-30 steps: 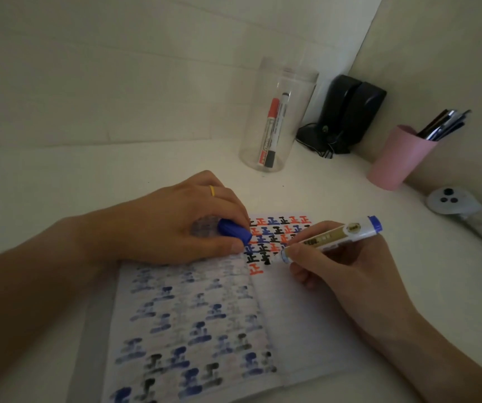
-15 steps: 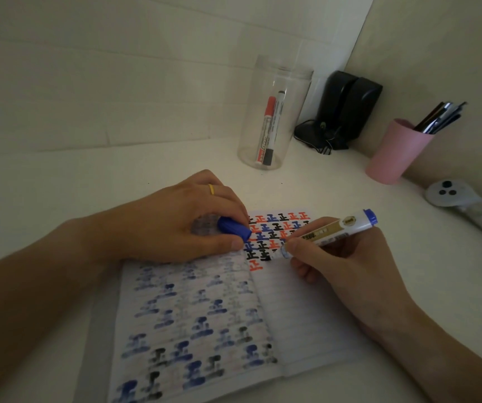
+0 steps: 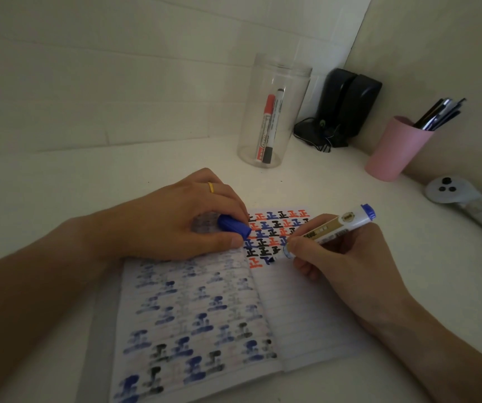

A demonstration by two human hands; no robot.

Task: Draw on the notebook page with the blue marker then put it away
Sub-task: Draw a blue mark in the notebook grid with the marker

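since a second ago little has shifted: the marker (image 3: 330, 231) tip has crept a touch lower on the right page, now at the bottom row of marks, and both hands sit much where they were.

right hand (image 3: 347, 257) is closed around the marker in a writing grip, fingers pinching the barrel near the tip, blue butt end pointing toward 2 o'clock. the tip touches the notebook (image 3: 300, 309) just beside a red mark at the foot of the block of red, blue and black marks.

left hand (image 3: 176, 219) lies on the top of the left page, pressing it flat, its fingers curled shut on the blue cap (image 3: 234, 226); a ring (image 3: 210, 187) shows on one finger. the left page carries blurred blue and black bleed-through.

at 12 o'clock from the notebook, well apart, stands a clear jar (image 3: 274, 112) with a red marker (image 3: 264, 126) and a black marker (image 3: 274, 126) leaning inside. at 1 o'clock a black device (image 3: 347, 103) sits in the corner; beside it at 2 o'clock a pink cup (image 3: 396, 149) holds pens. a white controller (image 3: 452, 193) lies at 3 o'clock on the desk (image 3: 117, 175).
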